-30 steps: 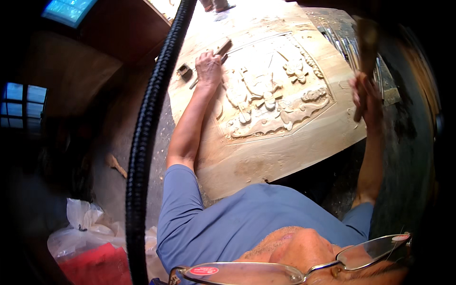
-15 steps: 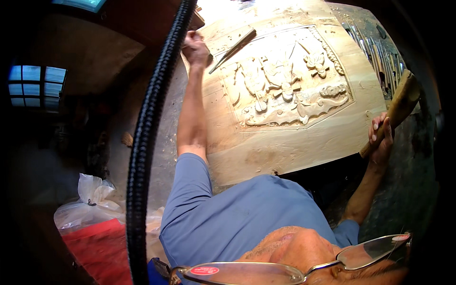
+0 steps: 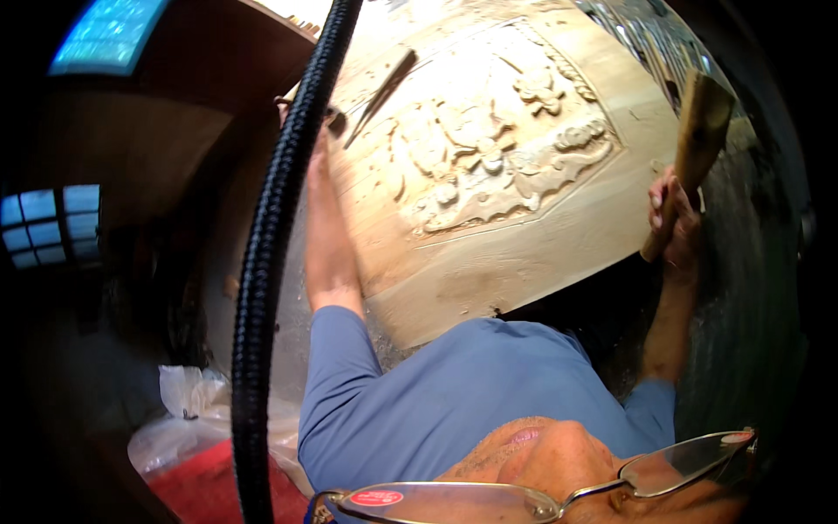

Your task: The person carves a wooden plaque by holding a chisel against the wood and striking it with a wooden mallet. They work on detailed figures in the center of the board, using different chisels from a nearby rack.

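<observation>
My left hand (image 3: 322, 136) has moved off the chisel (image 3: 381, 98) to the upper left, partly hidden behind a black cable (image 3: 271, 210); I cannot tell its grip. My right hand (image 3: 683, 227) wraps a wooden mallet (image 3: 705, 122) at right; the chisel lies on the carved board (image 3: 532, 258), upper centre.

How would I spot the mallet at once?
Find the big, pale carved board. Beside its right corner, the right hand grips the mallet. Unlike the slim tools lying beyond it, the mallet is thick, wooden and flares toward its top.
</observation>
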### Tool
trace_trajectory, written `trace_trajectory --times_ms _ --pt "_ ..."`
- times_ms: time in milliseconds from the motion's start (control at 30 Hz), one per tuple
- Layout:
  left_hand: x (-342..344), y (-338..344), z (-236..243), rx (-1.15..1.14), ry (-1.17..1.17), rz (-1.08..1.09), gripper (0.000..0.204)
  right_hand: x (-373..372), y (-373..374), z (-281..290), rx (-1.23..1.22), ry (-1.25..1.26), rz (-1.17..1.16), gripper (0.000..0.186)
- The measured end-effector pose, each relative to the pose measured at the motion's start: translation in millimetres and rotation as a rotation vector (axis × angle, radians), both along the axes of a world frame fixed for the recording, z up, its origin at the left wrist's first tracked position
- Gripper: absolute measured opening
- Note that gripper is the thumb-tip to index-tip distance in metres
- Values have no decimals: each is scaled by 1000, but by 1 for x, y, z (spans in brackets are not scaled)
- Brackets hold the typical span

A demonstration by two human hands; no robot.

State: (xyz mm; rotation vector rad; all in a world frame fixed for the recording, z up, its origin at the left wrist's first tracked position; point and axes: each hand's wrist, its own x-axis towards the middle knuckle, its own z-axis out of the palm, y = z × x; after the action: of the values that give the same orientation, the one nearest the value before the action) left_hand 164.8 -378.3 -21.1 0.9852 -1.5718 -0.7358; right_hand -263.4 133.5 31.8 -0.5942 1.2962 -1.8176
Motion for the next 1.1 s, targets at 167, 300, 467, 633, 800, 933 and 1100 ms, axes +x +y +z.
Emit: trace_trajectory --times_ms 167,300,467,633,800,933,1100 --pt "-4 -6 -13 116 -9 20 10 10 -3 15 -39 22 3 29" --pt "-44 36 37 -320 -325 301 8 13 -10 30 -72 99 -50 33" --pt "-153 127 80 -74 132 -426 8 11 -10 30 -49 398 -205 45" --pt "-248 204 95 51 153 -764 12 1 6 45 -88 514 -211 48" --pt "-291 207 70 111 85 -839 10 -2 30 43 11 591 -311 36" --pt "-305 206 60 174 32 -809 10 -22 46 24 -14 590 -381 52" --pt "-307 211 50 281 4 -823 7 -43 43 20 88 628 -381 38"
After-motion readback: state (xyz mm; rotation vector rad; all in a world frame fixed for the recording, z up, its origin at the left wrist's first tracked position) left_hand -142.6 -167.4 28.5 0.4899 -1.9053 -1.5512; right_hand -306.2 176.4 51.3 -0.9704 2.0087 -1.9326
